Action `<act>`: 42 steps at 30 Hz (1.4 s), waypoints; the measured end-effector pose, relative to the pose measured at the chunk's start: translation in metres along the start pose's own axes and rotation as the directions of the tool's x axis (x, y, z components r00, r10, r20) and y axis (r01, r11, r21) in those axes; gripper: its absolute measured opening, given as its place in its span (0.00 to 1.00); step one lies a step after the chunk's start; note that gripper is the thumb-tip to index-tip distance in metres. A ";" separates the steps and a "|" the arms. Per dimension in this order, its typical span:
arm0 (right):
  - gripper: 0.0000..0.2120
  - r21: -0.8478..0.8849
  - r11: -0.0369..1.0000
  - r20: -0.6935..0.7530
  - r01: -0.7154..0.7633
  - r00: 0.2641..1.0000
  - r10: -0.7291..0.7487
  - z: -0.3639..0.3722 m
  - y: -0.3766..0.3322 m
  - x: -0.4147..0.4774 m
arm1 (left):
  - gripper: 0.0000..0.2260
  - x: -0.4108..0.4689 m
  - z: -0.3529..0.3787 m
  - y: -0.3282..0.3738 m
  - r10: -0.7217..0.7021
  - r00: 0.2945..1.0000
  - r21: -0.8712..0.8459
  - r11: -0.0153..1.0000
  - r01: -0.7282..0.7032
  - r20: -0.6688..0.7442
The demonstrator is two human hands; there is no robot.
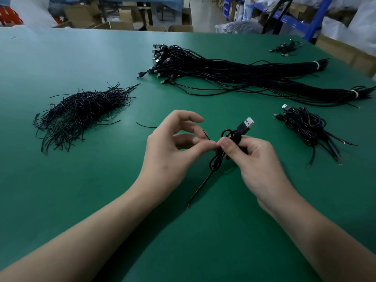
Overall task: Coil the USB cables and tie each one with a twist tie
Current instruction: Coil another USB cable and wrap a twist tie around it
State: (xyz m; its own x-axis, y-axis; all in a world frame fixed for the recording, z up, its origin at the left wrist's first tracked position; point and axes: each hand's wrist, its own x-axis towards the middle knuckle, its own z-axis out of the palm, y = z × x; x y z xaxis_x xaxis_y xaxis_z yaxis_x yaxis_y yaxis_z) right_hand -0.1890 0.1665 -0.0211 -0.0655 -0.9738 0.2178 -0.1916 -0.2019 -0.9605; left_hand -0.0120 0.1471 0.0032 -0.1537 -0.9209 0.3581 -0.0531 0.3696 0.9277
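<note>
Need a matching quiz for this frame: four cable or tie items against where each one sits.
1. twist tie pile
2. straight cable bundle
3. coiled cable pile
4. single coiled cable

A. gripped by the right hand
B. left side of the table
C. far side, white bands round it
D. right side of the table

Pairs: 1-B, 2-C, 3-D, 4-A

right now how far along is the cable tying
Done: a pile of coiled cables lies at the right. In hand: the right hand grips a coiled cable while the left hand pinches a twist tie at it. Left: two bundles of straight cables.
</note>
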 end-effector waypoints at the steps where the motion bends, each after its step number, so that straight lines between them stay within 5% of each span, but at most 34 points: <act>1: 0.11 0.003 1.000 -0.014 0.010 1.000 -0.010 0.000 -0.001 0.000 | 0.16 0.000 0.001 0.000 -0.064 0.998 -0.037 0.997 0.064 -0.005; 7: 0.11 -0.016 1.000 -0.055 0.021 0.998 -0.022 0.003 -0.002 -0.001 | 0.04 -0.001 0.006 -0.003 -0.086 0.996 0.057 0.995 0.085 0.009; 15: 0.11 0.090 0.996 -0.116 -0.015 0.993 0.025 0.001 -0.009 -0.002 | 0.03 0.000 0.003 -0.006 -0.046 0.999 0.123 0.991 0.047 -0.013; 25: 0.12 0.339 0.939 -0.013 -0.068 0.997 0.076 0.004 -0.010 -0.004 | 0.03 -0.002 0.010 -0.001 -0.144 0.983 -0.195 0.967 0.165 0.117; 42: 0.12 0.033 0.997 -0.079 0.070 0.995 -0.067 0.010 -0.013 -0.004 | 0.12 0.002 0.004 -0.003 -0.360 0.886 -0.426 0.780 0.458 0.293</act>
State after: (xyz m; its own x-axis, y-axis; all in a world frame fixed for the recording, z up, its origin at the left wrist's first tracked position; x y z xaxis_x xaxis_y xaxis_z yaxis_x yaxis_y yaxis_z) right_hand -0.1766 0.1717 -0.0110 -0.1294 -0.9467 0.2950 -0.1634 -0.2731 -0.9480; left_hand -0.0162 0.1444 0.0011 -0.4064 -0.9124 -0.0476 0.3081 -0.1859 0.9330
